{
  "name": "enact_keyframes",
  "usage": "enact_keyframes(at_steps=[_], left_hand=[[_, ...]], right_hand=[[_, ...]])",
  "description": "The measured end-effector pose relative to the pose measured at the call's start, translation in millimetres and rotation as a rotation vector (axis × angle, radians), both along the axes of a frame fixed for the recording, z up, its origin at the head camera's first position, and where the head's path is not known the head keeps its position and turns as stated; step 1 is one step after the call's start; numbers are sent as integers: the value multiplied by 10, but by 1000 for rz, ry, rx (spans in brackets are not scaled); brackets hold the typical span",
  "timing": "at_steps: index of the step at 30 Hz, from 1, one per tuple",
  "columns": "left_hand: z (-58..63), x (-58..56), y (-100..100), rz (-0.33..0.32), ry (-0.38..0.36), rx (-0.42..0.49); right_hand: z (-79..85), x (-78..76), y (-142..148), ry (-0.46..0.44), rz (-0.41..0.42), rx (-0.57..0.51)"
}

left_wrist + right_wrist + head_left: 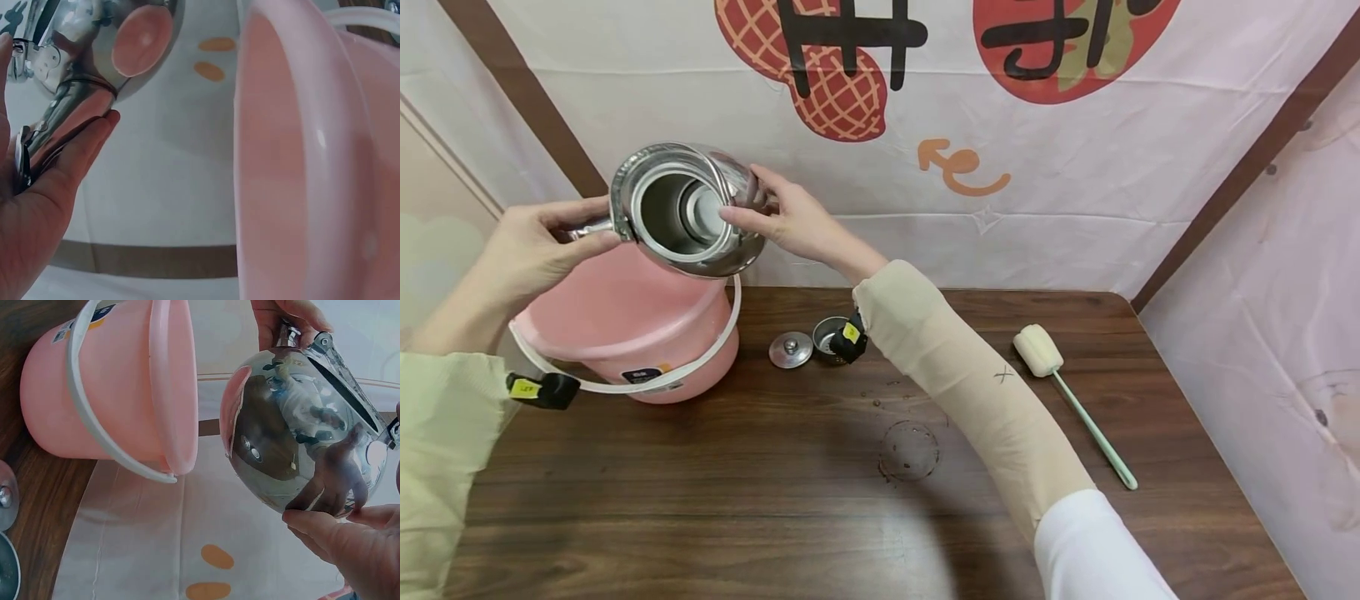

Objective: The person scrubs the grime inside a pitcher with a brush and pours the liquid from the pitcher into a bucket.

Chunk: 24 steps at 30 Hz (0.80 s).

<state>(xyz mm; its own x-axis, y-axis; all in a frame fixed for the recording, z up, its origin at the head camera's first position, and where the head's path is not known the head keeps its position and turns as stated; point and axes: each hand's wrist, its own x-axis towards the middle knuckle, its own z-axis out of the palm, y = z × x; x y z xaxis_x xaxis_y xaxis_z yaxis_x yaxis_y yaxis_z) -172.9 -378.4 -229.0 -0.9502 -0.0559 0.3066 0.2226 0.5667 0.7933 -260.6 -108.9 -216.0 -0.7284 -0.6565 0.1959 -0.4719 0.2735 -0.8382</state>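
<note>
A shiny metal teapot [703, 265], its lid off and mouth facing me, is held tilted above the pink bucket [632, 333]. Its spout is gripped by my left hand [523, 254], with the thumb on the near side. On the opposite side, my right hand [801, 221] holds the round body [275, 444], thumb by the rim and wire handle. The inside looks bare metal; I cannot tell whether liquid is in it. In the left wrist view, the spout [75, 119] lies along the left fingers.
On the wooden table [737, 517] lie a small metal lid [791, 350] and a strainer cup [827, 337], partly behind the right wrist camera. A sponge brush [1038, 350] with a green handle lies at the right. A wet ring [910, 450] marks the table's middle.
</note>
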Motion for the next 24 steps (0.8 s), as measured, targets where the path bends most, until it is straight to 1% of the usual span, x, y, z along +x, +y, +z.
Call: enact_keyframes(at_steps=[3, 5, 8, 10, 12, 14, 18, 21, 24], left_hand=[[-29, 4, -49, 17, 29, 38], [-48, 11, -81, 32, 45, 54], [-70, 24, -122, 46, 55, 66], [-83, 32, -142, 43, 56, 79], [-96, 40, -160, 36, 56, 92], [-112, 48, -178, 25, 61, 110], [-150, 68, -220, 14, 78, 101], [-181, 85, -248, 25, 84, 86], [-212, 99, -266, 25, 89, 88]], right_hand=[[17, 0, -62, 24, 21, -4], [23, 3, -96, 7, 37, -9], [23, 13, -130, -61, 58, -17], [16, 21, -148, -108, 69, -33], [8, 26, -168, -122, 81, -51], [1, 33, -188, -121, 86, -66], [-8, 49, -235, -94, 90, -93], [-17, 63, -265, -78, 100, -120], [-32, 72, -289, -77, 113, -149]])
